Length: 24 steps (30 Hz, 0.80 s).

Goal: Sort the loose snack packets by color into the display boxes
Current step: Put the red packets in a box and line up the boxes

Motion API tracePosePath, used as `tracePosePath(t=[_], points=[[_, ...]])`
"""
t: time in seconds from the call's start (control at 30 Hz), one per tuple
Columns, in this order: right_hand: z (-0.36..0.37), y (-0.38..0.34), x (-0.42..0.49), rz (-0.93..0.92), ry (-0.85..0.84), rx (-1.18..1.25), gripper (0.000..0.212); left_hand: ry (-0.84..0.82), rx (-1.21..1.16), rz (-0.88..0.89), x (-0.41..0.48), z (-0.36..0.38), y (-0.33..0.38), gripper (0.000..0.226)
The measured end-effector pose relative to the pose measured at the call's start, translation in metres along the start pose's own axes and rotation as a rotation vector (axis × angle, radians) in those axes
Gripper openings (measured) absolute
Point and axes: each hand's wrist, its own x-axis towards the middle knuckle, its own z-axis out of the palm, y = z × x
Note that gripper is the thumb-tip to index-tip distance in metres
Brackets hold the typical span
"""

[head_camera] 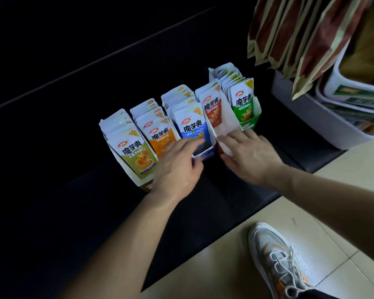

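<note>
Cardboard boxes [227,119] point away, packets [193,128] upright; left hand [177,169], right hand [249,157] touch them flat-fingered.

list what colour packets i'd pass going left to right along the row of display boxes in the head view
olive packets → orange packets → blue packets → red packets → green packets → grey bin holding brown bags
</note>
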Motion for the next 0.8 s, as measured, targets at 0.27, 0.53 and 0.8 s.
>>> tracePosePath(t=[0.27, 0.53, 0.8], points=[[-0.006, -0.006, 0.026, 0.035, -0.096, -0.011, 0.068, 0.049, 0.268, -0.304, -0.041, -0.027, -0.05, 0.052], [-0.014, -0.001, 0.039, 0.02, 0.14, 0.105, 0.045, 0.048, 0.152, -0.319, -0.035, -0.018, -0.034, 0.056], [-0.012, 0.049, 0.02, 0.143, -0.013, 0.01, 0.055, 0.126, 0.011, -0.082, 0.015, 0.018, 0.03, 0.044]])
